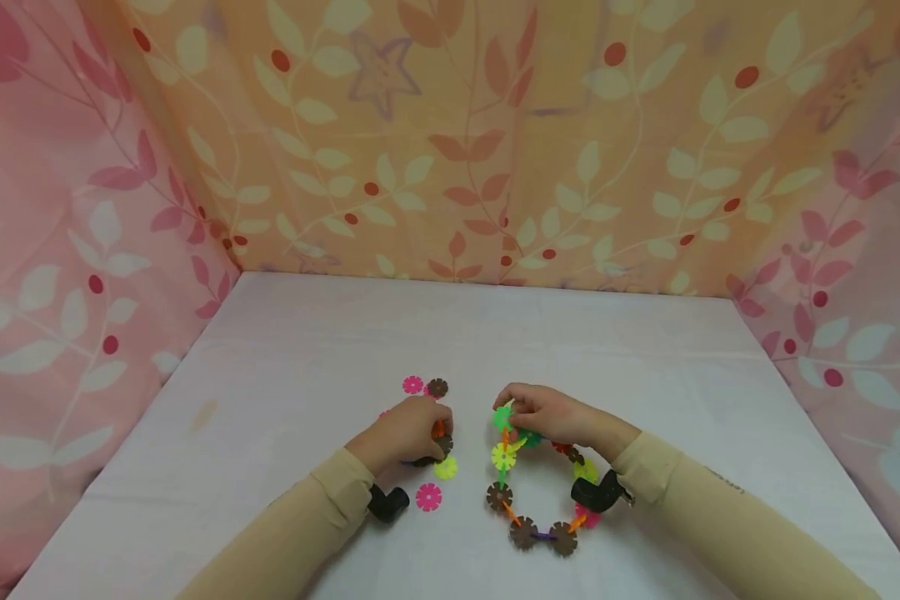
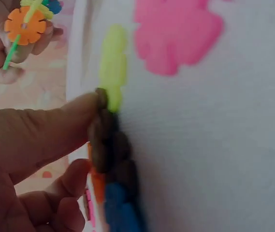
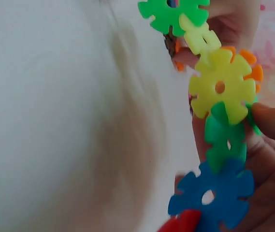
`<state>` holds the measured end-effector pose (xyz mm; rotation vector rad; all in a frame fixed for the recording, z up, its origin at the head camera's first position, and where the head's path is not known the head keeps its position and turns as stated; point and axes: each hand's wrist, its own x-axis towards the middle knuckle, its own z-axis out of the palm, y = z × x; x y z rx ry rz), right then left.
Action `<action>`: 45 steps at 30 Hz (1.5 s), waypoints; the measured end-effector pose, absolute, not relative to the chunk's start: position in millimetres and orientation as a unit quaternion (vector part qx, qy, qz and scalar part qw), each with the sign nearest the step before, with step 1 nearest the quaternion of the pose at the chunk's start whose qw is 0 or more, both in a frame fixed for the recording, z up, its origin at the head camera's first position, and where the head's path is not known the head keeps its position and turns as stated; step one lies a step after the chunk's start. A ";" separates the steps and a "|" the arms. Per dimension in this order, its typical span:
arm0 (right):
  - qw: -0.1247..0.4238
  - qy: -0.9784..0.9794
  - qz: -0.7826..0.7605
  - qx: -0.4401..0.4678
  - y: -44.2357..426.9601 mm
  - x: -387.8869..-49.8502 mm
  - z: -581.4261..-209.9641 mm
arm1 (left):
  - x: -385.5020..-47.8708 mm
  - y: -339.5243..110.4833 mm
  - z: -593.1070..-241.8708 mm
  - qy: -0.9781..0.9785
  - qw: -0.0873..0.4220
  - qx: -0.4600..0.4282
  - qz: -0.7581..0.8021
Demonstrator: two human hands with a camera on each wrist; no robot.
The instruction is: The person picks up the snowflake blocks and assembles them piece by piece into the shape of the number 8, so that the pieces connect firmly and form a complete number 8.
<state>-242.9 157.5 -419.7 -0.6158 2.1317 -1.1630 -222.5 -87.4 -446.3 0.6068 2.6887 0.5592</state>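
Fingers of the left hand (image 1: 405, 427) grasped brown discs (image 1: 444, 446), while those of the right hand (image 1: 553, 412) pinched a looped flower-disc chain (image 1: 503, 457) at its twelve o'clock. On the desk (image 1: 330, 333), from the left hand, a yellow disc (image 1: 446, 469) lay between four and five o'clock, a pink disc (image 1: 429, 497) nearer six.

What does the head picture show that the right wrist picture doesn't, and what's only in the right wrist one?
Only the head view shows both sleeves and a pink flower lying near the left sleeve.

Only the right wrist view shows the chain's blue flower.

Both show the chain gripped by the right hand, the left hand pinching brown pieces, and the white table.
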 end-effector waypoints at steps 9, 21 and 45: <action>0.288 0.814 -0.442 -0.244 151.5 -240.3 -423.6 | -224.4 -83.9 -446.2 0.938 0.195 0.193 0.211; 0.308 0.808 -0.423 -0.273 146.4 -235.6 -417.5 | -220.7 -89.8 -447.4 0.942 0.186 0.186 0.208; 0.305 0.806 -0.418 -0.288 142.5 -234.2 -415.4 | -210.8 -75.7 -432.6 0.894 0.006 0.256 0.368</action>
